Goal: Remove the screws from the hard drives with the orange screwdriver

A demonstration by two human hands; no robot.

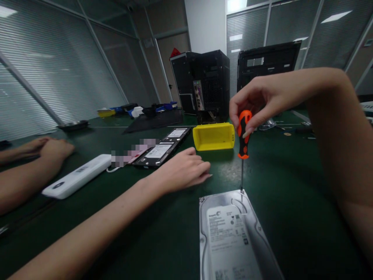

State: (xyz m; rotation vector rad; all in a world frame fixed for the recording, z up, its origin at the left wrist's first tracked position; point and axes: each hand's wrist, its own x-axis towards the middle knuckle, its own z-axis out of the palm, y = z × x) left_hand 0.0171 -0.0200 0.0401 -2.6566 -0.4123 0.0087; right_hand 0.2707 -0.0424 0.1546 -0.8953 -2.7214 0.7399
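Observation:
A silver hard drive (233, 241) with a white label lies on the green table in front of me. My right hand (256, 101) grips the orange and black handle of a screwdriver (244, 136), which stands upright with its tip at the drive's far right corner. My left hand (186, 169) rests beyond the drive and to its left, its fingers curled in; whether anything is under them is hidden. Just past my hands sits a yellow bin (213, 137) with its open side toward me.
Black hard drives (159, 151) and a white power strip (78, 177) lie left. Another person's hands (56, 149) rest at the far left. A black computer case (211, 83) stands behind the bin, with a black panel (268, 62) to its right.

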